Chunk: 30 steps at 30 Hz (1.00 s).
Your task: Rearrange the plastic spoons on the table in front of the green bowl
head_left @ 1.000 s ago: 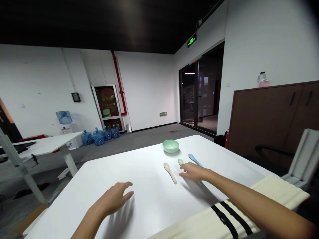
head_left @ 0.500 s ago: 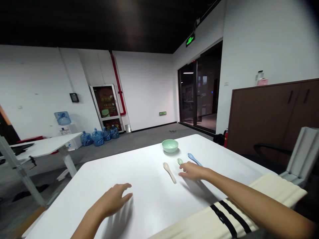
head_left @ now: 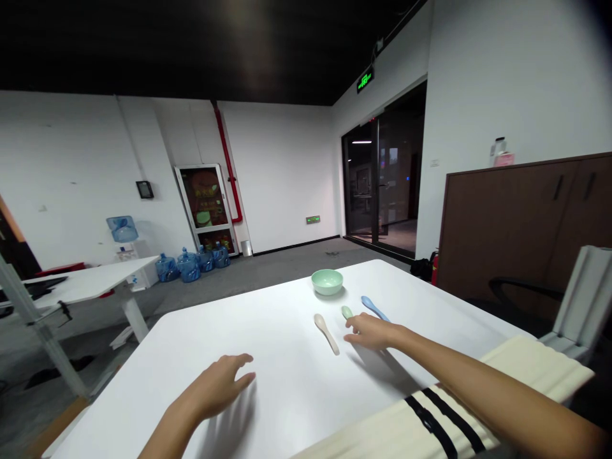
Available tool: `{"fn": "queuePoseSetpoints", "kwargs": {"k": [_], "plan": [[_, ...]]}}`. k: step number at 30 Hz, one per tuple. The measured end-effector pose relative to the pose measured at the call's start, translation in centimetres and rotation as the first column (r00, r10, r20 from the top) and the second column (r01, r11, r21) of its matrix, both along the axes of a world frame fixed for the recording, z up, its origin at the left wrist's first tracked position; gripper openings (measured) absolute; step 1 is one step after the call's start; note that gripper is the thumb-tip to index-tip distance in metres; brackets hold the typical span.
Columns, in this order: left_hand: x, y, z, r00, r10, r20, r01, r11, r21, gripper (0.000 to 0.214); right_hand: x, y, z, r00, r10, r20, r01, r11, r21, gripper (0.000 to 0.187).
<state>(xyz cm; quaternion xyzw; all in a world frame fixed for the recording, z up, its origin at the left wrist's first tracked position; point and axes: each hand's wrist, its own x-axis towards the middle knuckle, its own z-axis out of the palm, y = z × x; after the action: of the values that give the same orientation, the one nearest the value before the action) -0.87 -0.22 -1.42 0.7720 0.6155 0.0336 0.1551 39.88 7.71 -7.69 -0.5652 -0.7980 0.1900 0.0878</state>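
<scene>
On the white table [head_left: 268, 319] lie three spoons: a beige spoon [head_left: 326, 333], a green spoon [head_left: 347, 312] and a blue spoon [head_left: 374, 307]. A mint green bowl [head_left: 327, 281] stands just beyond them. My right hand [head_left: 371, 331] rests over the handle of the green spoon, fingers curled down on it; whether it grips the handle is hidden. My left hand [head_left: 217, 386] lies flat on the table nearer me, fingers spread and holding nothing.
A cream cloth with black stripes [head_left: 430, 421] covers the near right table edge. A brown cabinet [head_left: 521, 223] and a chair [head_left: 526, 293] stand to the right. Another white desk [head_left: 86, 280] is at left, with water bottles [head_left: 191, 261] by the far wall.
Both hands stay almost where they were; only the view shifts slightly. The spoons and the bowl have not moved.
</scene>
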Motion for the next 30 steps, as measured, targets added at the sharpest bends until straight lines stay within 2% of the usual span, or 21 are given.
{"fn": "queuePoseSetpoints", "kwargs": {"k": [12, 30], "plan": [[-0.36, 0.34, -0.61, 1.000, -0.002, 0.001, 0.002, 1.000, -0.003, 0.065, -0.19, -0.40, 0.40, 1.000, -0.009, -0.010, 0.009, 1.000, -0.008, 0.064], [0.19, -0.32, 0.31, 1.000, 0.014, -0.005, -0.014, 1.000, -0.023, 0.061, -0.11, -0.29, 0.39, 1.000, -0.004, -0.022, 0.004, 1.000, -0.009, 0.066]]}}
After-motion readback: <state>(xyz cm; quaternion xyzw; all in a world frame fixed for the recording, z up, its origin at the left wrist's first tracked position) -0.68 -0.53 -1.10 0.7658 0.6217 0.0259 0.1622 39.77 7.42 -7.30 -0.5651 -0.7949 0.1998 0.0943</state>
